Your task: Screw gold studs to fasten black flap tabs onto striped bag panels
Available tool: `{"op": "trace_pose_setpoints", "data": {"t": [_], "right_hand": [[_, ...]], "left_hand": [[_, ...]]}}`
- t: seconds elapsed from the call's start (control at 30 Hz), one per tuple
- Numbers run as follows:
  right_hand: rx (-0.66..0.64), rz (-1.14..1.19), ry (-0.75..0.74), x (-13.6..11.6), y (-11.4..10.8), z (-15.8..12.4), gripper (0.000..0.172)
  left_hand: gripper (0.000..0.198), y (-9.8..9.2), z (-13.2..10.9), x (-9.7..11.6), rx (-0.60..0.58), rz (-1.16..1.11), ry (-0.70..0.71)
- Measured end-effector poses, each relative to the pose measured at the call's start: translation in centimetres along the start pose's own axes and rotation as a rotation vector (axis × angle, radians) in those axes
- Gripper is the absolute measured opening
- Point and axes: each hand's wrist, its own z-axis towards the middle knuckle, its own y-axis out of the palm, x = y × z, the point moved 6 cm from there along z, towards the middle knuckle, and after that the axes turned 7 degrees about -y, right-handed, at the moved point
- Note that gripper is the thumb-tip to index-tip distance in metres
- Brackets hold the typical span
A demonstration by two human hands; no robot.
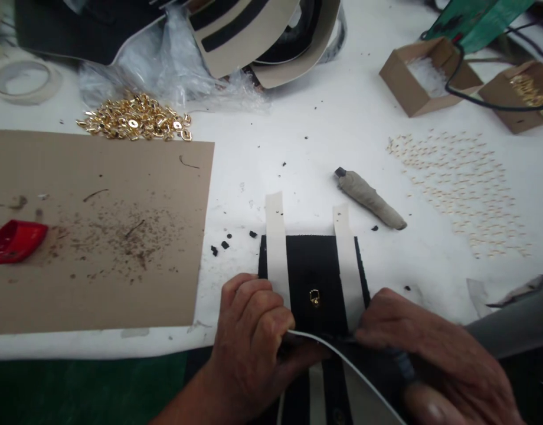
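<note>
Head view: wrapped tool [369, 198] beyond striped panel [313, 265], cardboard sheet [94, 230] left.

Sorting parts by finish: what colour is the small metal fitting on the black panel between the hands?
Gold, shiny. The fitting sits on the black panel between two cream strips; head view shows it.

A flat rectangular black fabric panel with two cream lengthwise stripes [313, 265] is lying on the white table at its near edge, its stripe ends sticking out past the far edge. A small gold metal clasp [314, 297] is sitting at its centre between the stripes. Its near end is folding under a thin white edge.
</note>
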Motion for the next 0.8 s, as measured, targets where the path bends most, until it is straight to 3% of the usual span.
{"op": "trace_pose_setpoints", "data": {"t": [0.1,0.2,0.27,0.4,0.63,0.8], "right_hand": [[-0.019,0.02,-0.031,-0.7,0.6,-1.5,0.038],[0.052,-0.091,-0.085,-0.8,1.4,-2.5,0.052],[0.104,-0.106,-0.082,-0.4,1.9,-2.8,0.046],[0.11,-0.032,0.024,0.8,2.7,-2.1,0.01],[0.17,-0.185,0.055,1.2,2.4,-1.1,0.012],[0.177,-0.318,0.197,2.0,2.3,-1.0,0.019]], "left_hand": [[0.039,0.0,-0.1,0.4,0.001,0.028,0.023],[0.044,0.1,-0.2,0.7,-0.004,0.075,0.027],[0.046,0.2,-0.3,0.9,-0.009,0.105,0.026],[0.044,0.2,-0.2,1.2,0.001,0.168,0.033],[0.046,0.3,0.3,2.0,-0.024,0.265,0.057],[0.05,0.5,0.9,1.9,-0.106,0.319,-0.009]]}}
